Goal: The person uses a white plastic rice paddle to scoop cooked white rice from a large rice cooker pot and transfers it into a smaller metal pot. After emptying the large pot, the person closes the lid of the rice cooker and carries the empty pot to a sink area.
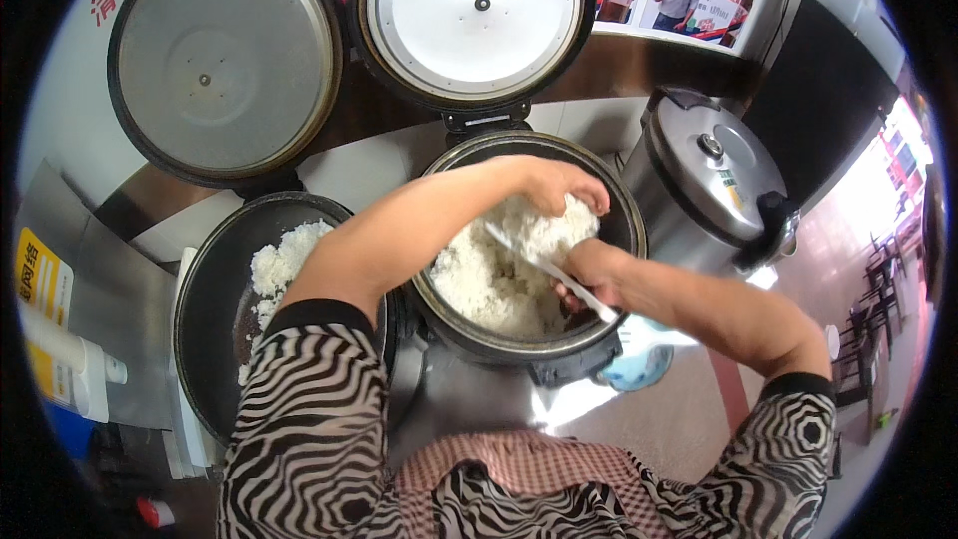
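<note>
In the head view, white cooked rice [479, 296] lies in the open rice cooker [636, 232] before me. My left hand [570, 187] reaches over the pot with its fingers curved on top of a large clump of rice [561, 228]. Below that clump, near the right rim, my right hand [595, 273] is closed around a white flat utensil [572, 284], perhaps a rice paddle. The utensil slants across the pot, one end under the clump and the other by the near rim. Part of the right hand's fingers is hidden behind it.
Left of the cooker, a second dark pot [206, 329] holds some rice [284, 262]. Two round lids [224, 67] [479, 15] stand raised behind. A closed steel cooker [711, 157] is at the right. A light blue item [640, 367] sits by the near right side of the middle cooker.
</note>
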A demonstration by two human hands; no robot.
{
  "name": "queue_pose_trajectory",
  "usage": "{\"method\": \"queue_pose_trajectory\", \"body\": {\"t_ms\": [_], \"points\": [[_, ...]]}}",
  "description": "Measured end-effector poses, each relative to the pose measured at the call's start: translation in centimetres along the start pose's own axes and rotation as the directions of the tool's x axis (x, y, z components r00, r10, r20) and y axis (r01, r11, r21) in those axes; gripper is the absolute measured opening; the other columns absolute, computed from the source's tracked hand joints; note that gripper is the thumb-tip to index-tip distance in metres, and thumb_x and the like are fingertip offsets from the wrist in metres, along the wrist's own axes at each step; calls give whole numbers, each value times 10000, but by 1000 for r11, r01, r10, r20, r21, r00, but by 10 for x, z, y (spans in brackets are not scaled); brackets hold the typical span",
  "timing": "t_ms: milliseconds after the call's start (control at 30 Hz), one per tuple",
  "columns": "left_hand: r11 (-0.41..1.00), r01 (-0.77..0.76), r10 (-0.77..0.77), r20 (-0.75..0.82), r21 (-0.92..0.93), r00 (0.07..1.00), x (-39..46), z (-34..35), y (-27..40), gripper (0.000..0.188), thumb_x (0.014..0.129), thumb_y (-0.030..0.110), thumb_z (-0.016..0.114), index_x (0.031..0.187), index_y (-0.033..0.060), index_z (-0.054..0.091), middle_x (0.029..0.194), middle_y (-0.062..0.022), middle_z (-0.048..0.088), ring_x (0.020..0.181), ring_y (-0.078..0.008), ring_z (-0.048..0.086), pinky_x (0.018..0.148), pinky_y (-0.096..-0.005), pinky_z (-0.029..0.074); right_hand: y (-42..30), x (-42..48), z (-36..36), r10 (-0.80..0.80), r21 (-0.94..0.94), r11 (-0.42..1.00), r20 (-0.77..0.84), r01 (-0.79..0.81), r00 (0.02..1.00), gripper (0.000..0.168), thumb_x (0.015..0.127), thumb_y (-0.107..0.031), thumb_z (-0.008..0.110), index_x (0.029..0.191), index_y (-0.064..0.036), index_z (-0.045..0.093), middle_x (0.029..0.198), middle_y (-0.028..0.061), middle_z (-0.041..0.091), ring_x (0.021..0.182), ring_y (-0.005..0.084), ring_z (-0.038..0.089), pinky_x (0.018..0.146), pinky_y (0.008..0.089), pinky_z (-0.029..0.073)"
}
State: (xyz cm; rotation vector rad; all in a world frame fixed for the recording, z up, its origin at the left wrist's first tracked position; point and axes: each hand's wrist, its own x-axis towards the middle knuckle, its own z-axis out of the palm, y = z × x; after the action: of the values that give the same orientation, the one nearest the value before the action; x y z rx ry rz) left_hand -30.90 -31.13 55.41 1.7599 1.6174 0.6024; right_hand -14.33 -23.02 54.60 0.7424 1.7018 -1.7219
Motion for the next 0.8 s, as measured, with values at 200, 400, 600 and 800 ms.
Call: {"method": "queue_pose_trajectory", "body": {"t_ms": [200,400,600,800], "points": [[786,331,-175,-325,522,929,2,4,0,480,737,-61,499,1158,128,630,1119,-128,645,1088,-297,576,923,-421,454,39,145,-69,-248,-807,494,224,322,943,193,903,-98,437,908,-14,610,715,97,599,554,203,574,451,358,465],[633,569,-469,-325,525,821,-48,3,44,374,746,18,554,1091,116,660,1005,-141,672,974,-324,629,828,-412,500,-19,89,-69,31,-623,782,14,-15,999,266,972,-189,433,878,-21,615,674,69,588,452,144,513,369,279,411],[603,684,-540,-421,410,729,-102,12,47,281,792,106,536,1035,95,677,992,-133,673,994,-314,619,857,-409,489,-70,-58,-46,-55,-912,400,75,90,996,342,918,-340,591,830,-22,679,660,31,612,540,122,554,525,284,492],[729,587,-356,-539,351,764,-159,41,88,289,783,97,617,1071,69,631,1033,-124,649,1011,-311,587,869,-410,458,-68,-40,-56,-531,-932,-341,83,-123,843,240,781,-186,572,863,-3,704,914,198,684,864,333,676,747,409,542]]}}
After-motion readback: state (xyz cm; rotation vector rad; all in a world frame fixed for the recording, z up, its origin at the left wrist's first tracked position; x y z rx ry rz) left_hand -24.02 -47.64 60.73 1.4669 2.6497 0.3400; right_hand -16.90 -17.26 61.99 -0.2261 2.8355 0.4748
